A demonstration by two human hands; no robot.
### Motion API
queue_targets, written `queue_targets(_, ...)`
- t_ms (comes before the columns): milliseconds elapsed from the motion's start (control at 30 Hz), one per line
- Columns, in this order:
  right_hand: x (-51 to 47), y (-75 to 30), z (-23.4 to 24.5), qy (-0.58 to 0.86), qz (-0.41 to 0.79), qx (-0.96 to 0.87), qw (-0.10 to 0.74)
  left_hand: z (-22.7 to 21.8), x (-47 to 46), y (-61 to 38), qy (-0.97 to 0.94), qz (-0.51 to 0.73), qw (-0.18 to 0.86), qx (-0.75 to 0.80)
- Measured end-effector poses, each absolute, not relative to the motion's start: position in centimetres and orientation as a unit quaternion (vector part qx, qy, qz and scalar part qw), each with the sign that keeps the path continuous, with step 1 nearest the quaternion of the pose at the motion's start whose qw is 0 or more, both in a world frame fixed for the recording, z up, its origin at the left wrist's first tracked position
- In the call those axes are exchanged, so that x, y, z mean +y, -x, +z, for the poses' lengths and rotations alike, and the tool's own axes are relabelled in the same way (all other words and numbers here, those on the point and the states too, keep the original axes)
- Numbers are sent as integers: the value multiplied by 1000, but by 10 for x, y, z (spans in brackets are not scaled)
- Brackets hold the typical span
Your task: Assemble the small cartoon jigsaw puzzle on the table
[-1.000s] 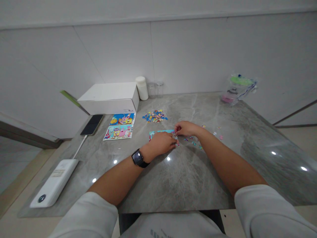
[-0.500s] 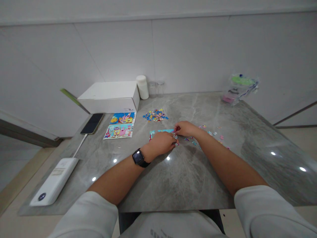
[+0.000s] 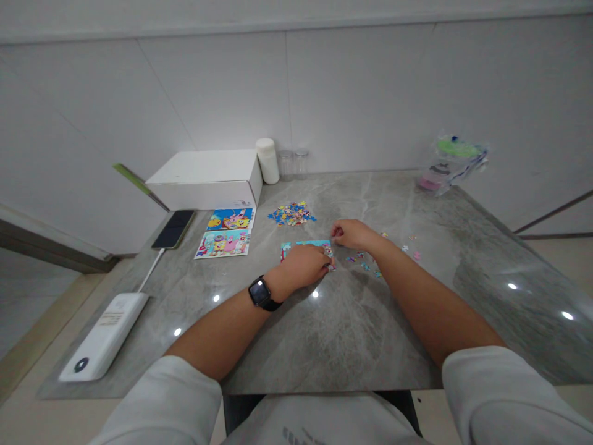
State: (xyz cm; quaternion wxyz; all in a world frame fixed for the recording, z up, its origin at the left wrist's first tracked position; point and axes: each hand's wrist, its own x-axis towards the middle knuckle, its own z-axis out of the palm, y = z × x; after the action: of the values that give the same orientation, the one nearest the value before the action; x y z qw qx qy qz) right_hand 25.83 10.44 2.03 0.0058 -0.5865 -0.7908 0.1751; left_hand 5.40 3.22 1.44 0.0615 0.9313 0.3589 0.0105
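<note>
1. Grey, marbled table point(image 3: 352, 346) in the head view, pushed up to a pale wall point(image 3: 370, 93), with a few bright reflections on its top.
2. Near the middle of the table, a partly built puzzle point(image 3: 324, 243), lying flat and largely hidden under the left hand, with light blue showing along the far edge and at the left end.
3. Left hand point(image 3: 303, 266) laid across the puzzle, palm down, with bent fingertips at the right-hand end; impossible to tell whether pinched together or merely pressing. Dark watch point(image 3: 260, 292) around the wrist.
4. Right hand point(image 3: 354, 235) just beside the far right corner of the puzzle, with thumb and fingers curled in close; too small to tell whether meeting, apart or clamped on a piece.
5. Loose pieces point(image 3: 365, 267) scattered beside and beyond the right forearm, some pink and some pale blue.
6. Beyond the puzzle, a pile of pieces point(image 3: 293, 214), mostly blue and yellow.
7. To the left, two cartoon cards: upper card point(image 3: 231, 219) in front of a white box point(image 3: 204, 167), lower card point(image 3: 223, 243) just below.
8. Beside the box, a white bottle point(image 3: 267, 162), then two clear glasses point(image 3: 301, 163).
9. At the left edge, a dark phone point(image 3: 173, 229), joined by a white cable point(image 3: 151, 269) to a white power bank point(image 3: 105, 337).
10. At the far right corner, a clear plastic bag point(image 3: 454, 164) with green and pink inside.
</note>
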Motion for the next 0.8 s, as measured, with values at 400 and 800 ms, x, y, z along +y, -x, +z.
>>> queue_targets(400,107,-257,10,584,163,-795,-20,11,33,-51,-937,46,58,342)
queue_targets(800,109,-258,4,576,160,-801,-28,6,38,-51,-939,38,72,333)
